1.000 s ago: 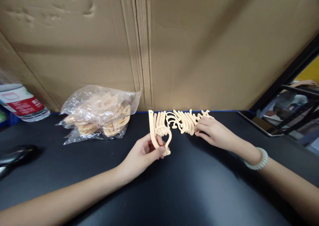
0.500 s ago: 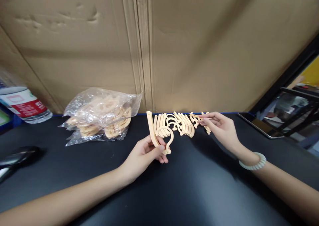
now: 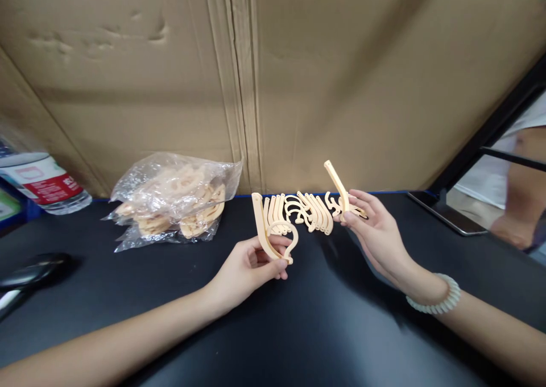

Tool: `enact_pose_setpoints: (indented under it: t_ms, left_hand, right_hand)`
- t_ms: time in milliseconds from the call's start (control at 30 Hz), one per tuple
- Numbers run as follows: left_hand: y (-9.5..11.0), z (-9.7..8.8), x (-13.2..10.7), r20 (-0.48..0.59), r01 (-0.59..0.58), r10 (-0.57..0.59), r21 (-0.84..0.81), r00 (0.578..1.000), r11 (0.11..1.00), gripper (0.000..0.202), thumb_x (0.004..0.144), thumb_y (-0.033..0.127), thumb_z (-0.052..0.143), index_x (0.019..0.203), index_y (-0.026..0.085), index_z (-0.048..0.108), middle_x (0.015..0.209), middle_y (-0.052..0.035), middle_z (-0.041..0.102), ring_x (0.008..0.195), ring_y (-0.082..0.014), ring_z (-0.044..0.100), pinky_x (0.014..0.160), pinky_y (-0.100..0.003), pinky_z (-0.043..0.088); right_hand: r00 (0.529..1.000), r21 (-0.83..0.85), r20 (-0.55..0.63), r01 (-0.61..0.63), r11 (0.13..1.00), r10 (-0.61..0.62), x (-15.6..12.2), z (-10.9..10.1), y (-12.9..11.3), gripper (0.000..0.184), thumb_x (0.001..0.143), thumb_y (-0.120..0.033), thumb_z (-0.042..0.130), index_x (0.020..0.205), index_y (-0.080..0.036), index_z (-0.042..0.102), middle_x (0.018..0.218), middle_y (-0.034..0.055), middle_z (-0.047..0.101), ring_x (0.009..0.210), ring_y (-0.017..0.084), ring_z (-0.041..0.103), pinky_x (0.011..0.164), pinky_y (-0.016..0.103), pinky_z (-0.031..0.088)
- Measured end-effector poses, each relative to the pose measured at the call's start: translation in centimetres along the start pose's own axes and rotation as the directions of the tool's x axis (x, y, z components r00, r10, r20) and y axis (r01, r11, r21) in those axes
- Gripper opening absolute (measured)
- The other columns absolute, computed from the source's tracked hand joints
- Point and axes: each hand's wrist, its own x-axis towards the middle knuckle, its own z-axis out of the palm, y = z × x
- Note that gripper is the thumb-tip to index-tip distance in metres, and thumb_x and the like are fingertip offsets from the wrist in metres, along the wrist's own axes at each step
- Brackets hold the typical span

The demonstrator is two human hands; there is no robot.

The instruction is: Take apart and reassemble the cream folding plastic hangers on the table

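Note:
My left hand is closed on a cream plastic hook piece, a curved arm with a ring at its lower end, held just above the black table. My right hand pinches a second cream hook piece and holds it upright, raised above a row of several like pieces lying at the table's far edge. A beaded bracelet sits on my right wrist.
A clear plastic bag of more cream pieces lies at the back left. A water bottle and a dark object sit at far left. Cardboard walls the back. A tablet and another person are at right.
My right hand has lifted one cream piece out of the row and turned it upright. My left hand stays where it was with its piece. A person has come into view at right.

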Motion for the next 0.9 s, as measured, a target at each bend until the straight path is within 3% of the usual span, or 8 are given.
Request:
enact_pose_setpoints:
  t_ms: [133,267,400,500,633,900]
  left_hand:
    - [0.2,0.0,0.0,-0.024,0.015,-0.014,0.033,1.000,0.999,0.022,0.072,0.027,0.078,0.087,0.013,0.071,0.084,-0.0024,0.066,0.062,-0.0109,0.062,0.064,-0.027,0.053]
    - [0.2,0.1,0.0,-0.038,-0.015,0.017,0.055,0.999,0.998,0.020,0.072,0.029,0.078,0.083,0.014,0.070,0.087,-0.0034,0.066,0.062,-0.0114,0.062,0.062,-0.026,0.053]
    - [0.3,0.3,0.1,-0.036,-0.069,0.073,0.086,0.997,0.994,0.019,0.073,0.031,0.077,0.079,0.016,0.066,0.087,-0.0025,0.066,0.064,-0.0127,0.063,0.062,-0.027,0.054]
    - [0.3,0.4,0.1,-0.010,-0.061,0.062,0.092,0.998,0.994,0.019,0.073,0.030,0.076,0.079,0.016,0.066,0.086,-0.0018,0.065,0.065,-0.0132,0.063,0.062,-0.027,0.054]
    - [0.3,0.3,0.1,0.052,-0.036,0.032,0.080,0.998,0.996,0.017,0.073,0.027,0.077,0.079,0.014,0.067,0.077,-0.0006,0.063,0.065,-0.0128,0.062,0.062,-0.025,0.051]
    - [0.4,0.1,0.1,0.100,-0.028,0.020,0.084,0.995,0.996,0.013,0.075,0.022,0.076,0.080,0.013,0.067,0.076,-0.0020,0.066,0.068,-0.0131,0.063,0.066,-0.025,0.049]
  right_hand:
    - [0.954,0.161,0.184,-0.266,0.950,0.236,-0.8,0.8,0.0,0.051,0.073,-0.030,0.076,0.119,-0.024,0.055,0.100,0.0043,0.064,0.087,0.018,0.068,0.086,0.039,0.057]
    - [0.920,0.219,0.266,-0.349,0.911,0.289,-1.9,2.1,-0.3,0.040,0.070,-0.029,0.080,0.106,-0.023,0.061,0.100,0.0023,0.064,0.094,0.021,0.069,0.091,0.040,0.055]
    - [0.899,0.165,0.355,-0.329,0.930,0.255,-2.8,3.1,0.0,0.029,0.070,-0.030,0.081,0.091,-0.020,0.063,0.089,0.0010,0.065,0.093,0.020,0.069,0.089,0.038,0.055]
    - [0.892,0.100,0.409,-0.255,0.962,0.194,-3.1,3.2,0.6,0.025,0.072,-0.028,0.080,0.090,-0.020,0.065,0.085,0.0009,0.068,0.081,0.015,0.067,0.080,0.032,0.056]
    - [0.867,0.089,0.454,-0.275,0.957,0.207,-3.2,3.1,0.7,0.023,0.075,-0.027,0.077,0.093,-0.020,0.066,0.083,0.0014,0.070,0.071,0.013,0.067,0.071,0.029,0.057]
    - [0.809,0.059,0.567,-0.228,0.972,0.155,-3.5,3.3,0.5,0.019,0.079,-0.022,0.073,0.096,-0.022,0.066,0.087,0.0010,0.074,0.085,0.016,0.071,0.085,0.033,0.057]
